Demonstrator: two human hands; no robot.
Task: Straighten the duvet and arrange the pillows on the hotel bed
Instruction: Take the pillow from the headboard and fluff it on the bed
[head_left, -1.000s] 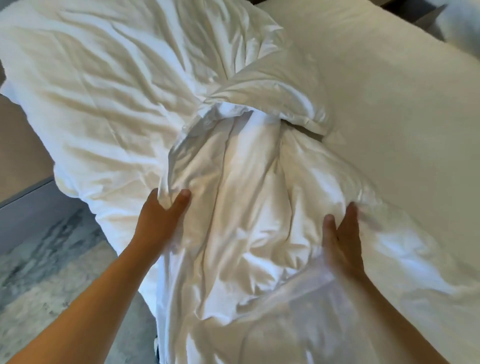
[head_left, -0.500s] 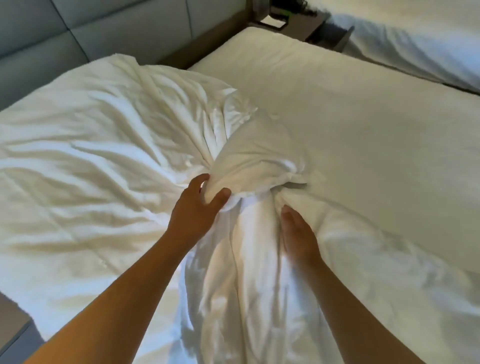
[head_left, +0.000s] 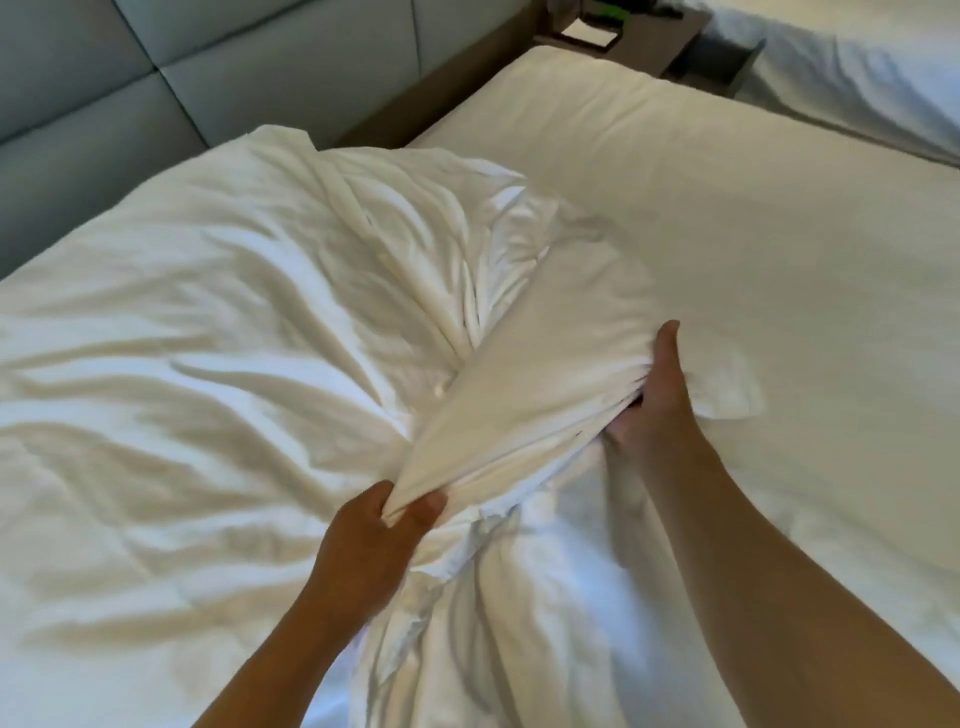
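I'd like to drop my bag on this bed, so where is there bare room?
The smooth sheet is free, bordered by the bunched duvet, the nightstand and the right hand. The near left is crowded: the duvet lies piled there, and the left hand pinches a fold of it.

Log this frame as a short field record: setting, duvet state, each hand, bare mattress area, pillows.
setting: hotel bed with padded headboard; nightstand beyond, second bed at far right
duvet: bunched and wrinkled on the left half of the bed, a folded flap pulled taut between the hands
left hand: pinching a corner of the flap
right hand: gripping the flap's other edge, thumb on top
mattress sheet: smooth, uncovered on the right
pillows: none clearly identifiable
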